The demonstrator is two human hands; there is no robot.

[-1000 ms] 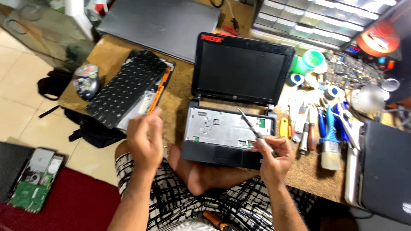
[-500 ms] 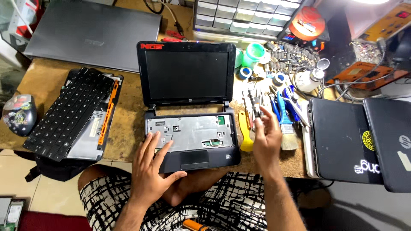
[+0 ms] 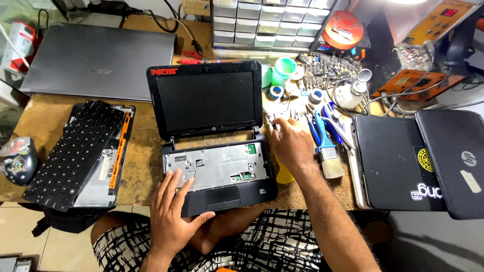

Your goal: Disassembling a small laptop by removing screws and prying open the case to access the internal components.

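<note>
Netbook (image 3: 214,146) opened up on a worn wooden tabletop (image 3: 143,151), keyboard out.
Its glossy black lid stands upright; the base shows a flat silvery metal plate above a matte touchpad. The left hand (image 3: 174,214) lies flat, fingers spread, on the base's near-left corner, holding nothing. The right hand (image 3: 292,143), just right of the netbook, curls loosely over small tools; whether it grips one I cannot tell. The removed black keyboard (image 3: 75,151) lies left of the netbook.

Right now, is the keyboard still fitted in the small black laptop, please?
No, the small black laptop shows a bare metal tray where keys would sit, and the removed keyboard lies apart on the table to its left.
</note>
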